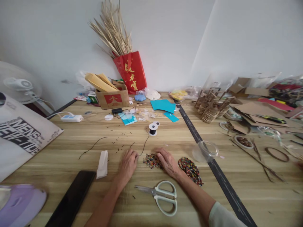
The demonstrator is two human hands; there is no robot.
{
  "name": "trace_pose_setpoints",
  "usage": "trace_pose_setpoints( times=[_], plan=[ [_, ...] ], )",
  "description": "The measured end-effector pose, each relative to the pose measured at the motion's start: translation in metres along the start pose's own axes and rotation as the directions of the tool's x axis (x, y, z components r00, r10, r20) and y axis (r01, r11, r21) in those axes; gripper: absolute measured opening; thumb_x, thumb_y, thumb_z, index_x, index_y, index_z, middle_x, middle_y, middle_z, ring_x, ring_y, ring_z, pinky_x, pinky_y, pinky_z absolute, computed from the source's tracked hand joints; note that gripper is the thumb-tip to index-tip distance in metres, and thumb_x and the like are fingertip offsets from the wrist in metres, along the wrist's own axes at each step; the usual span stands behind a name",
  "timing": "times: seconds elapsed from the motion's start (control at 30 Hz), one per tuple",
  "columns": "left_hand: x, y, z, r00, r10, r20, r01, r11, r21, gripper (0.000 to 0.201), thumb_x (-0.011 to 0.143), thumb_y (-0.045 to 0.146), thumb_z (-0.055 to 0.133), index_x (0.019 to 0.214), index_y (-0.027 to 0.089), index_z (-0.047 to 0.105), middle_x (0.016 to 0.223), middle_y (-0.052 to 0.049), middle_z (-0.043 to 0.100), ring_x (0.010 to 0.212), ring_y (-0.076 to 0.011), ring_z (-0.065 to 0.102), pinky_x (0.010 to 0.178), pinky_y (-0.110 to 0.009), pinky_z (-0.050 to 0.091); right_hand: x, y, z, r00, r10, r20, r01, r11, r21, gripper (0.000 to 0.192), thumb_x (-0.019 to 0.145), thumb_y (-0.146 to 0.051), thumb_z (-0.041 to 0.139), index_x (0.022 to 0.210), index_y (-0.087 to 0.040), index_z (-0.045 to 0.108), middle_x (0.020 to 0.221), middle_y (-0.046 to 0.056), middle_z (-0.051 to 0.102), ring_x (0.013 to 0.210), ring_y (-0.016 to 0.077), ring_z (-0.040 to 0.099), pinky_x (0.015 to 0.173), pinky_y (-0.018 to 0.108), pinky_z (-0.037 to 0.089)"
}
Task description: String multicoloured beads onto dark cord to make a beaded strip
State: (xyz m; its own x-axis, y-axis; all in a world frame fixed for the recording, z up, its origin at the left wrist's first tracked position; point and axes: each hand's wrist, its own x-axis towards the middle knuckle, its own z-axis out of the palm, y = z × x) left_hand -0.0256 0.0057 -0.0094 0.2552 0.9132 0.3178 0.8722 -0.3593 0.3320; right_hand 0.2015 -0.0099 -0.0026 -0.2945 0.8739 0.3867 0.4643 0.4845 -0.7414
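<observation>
My left hand rests on the table, its fingers closed around a thin black cord. The cord runs back to a white spool standing further off. Across from it, my right hand lies palm down at the right side of a loose pile of small multicoloured beads. Its fingers stretch over the pile's edge; whether a bead is under the fingertips is hidden. A bundle of strung beads lies right of my right wrist. Scissors with pale handles lie between my forearms.
Left are a folded tissue, a black phone and a purple device. A clear plastic cup stands on the right, near small woven baskets. Behind are a cardboard box, a red bag and blue cards.
</observation>
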Motion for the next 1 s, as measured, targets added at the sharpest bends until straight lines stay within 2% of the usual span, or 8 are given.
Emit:
trace_pose_setpoints(
  times=[0.1,0.2,0.4,0.5,0.67,0.77,0.87,1.0],
  plan=[
    [0.000,-0.001,0.000,1.000,-0.018,-0.016,0.017,0.996,-0.083,0.013,0.082,0.016,0.052,0.072,0.020,0.059,0.082,-0.006,0.063,0.083,-0.0236,0.056,0.078,-0.035,0.044,-0.001,0.000,0.000,1.000,0.001,-0.014,-0.001,1.000,0.004,0.031,0.101,-0.034,0.033,0.103,-0.018,0.059,0.100,0.009,0.063,0.096,0.0184,0.059,0.088,0.032,0.047],
    [0.001,-0.003,0.000,0.989,-0.146,-0.007,0.138,0.944,-0.300,0.013,0.082,0.019,0.050,0.073,0.019,0.059,0.078,-0.006,0.066,0.078,-0.0216,0.060,0.074,-0.033,0.046,-0.001,0.003,0.001,1.000,0.007,-0.027,-0.008,1.000,0.000,0.030,0.100,-0.035,0.034,0.102,-0.019,0.059,0.098,0.008,0.063,0.093,0.0185,0.059,0.085,0.032,0.048],
    [0.005,-0.006,-0.003,0.939,-0.312,0.141,0.312,0.610,-0.728,0.020,0.076,0.036,0.054,0.070,0.018,0.057,0.062,-0.002,0.065,0.056,-0.0158,0.058,0.055,-0.025,0.046,-0.001,0.007,0.003,0.997,0.022,-0.077,-0.023,1.000,-0.011,0.029,0.100,-0.035,0.034,0.102,-0.020,0.058,0.097,0.007,0.064,0.093,0.0189,0.060,0.083,0.032,0.049],
    [0.005,-0.005,-0.006,0.929,-0.344,0.136,0.326,0.589,-0.740,0.021,0.072,0.038,0.058,0.071,0.017,0.059,0.057,0.000,0.061,0.054,-0.0152,0.056,0.052,-0.023,0.043,-0.001,0.003,0.000,0.998,0.025,-0.052,-0.027,0.998,-0.054,0.025,0.099,-0.033,0.036,0.102,-0.020,0.057,0.096,0.007,0.064,0.091,0.0183,0.061,0.082,0.031,0.049],
    [0.003,-0.002,-0.007,0.934,-0.350,0.067,0.317,0.728,-0.608,0.019,0.072,0.035,0.058,0.075,0.018,0.067,0.062,-0.003,0.066,0.060,-0.0188,0.059,0.059,-0.027,0.042,0.005,-0.018,-0.017,0.992,0.060,0.114,-0.029,0.965,-0.262,0.022,0.097,-0.027,0.041,0.115,-0.020,0.051,0.097,0.007,0.065,0.089,0.0192,0.063,0.080,0.031,0.048],
    [0.001,-0.002,-0.003,0.940,-0.335,0.063,0.306,0.747,-0.590,0.018,0.073,0.032,0.057,0.067,0.018,0.066,0.063,-0.004,0.066,0.060,-0.0184,0.058,0.060,-0.027,0.039,0.019,-0.032,-0.030,0.975,0.125,0.185,-0.026,0.888,-0.458,0.028,0.095,-0.030,0.044,0.121,-0.019,0.048,0.101,0.009,0.065,0.087,0.0208,0.065,0.076,0.030,0.047],
    [0.001,-0.002,0.001,0.947,-0.309,0.087,0.283,0.673,-0.684,0.024,0.074,0.036,0.057,0.059,0.017,0.061,0.053,0.000,0.055,0.053,-0.0146,0.051,0.054,-0.025,0.034,0.042,-0.038,-0.042,0.967,0.192,0.167,-0.051,0.789,-0.612,0.034,0.094,-0.035,0.047,0.124,-0.019,0.046,0.105,0.010,0.066,0.090,0.0220,0.066,0.077,0.030,0.045],
    [0.004,0.000,0.000,0.952,-0.238,0.190,0.284,0.467,-0.838,0.029,0.069,0.042,0.063,0.058,0.016,0.058,0.053,0.003,0.050,0.053,-0.0120,0.045,0.053,-0.023,0.034,0.082,-0.035,-0.050,0.962,0.250,0.111,-0.098,0.694,-0.714,0.042,0.092,-0.046,0.049,0.124,-0.019,0.046,0.108,0.011,0.066,0.097,0.0251,0.064,0.076,0.030,0.043]
  ],
)
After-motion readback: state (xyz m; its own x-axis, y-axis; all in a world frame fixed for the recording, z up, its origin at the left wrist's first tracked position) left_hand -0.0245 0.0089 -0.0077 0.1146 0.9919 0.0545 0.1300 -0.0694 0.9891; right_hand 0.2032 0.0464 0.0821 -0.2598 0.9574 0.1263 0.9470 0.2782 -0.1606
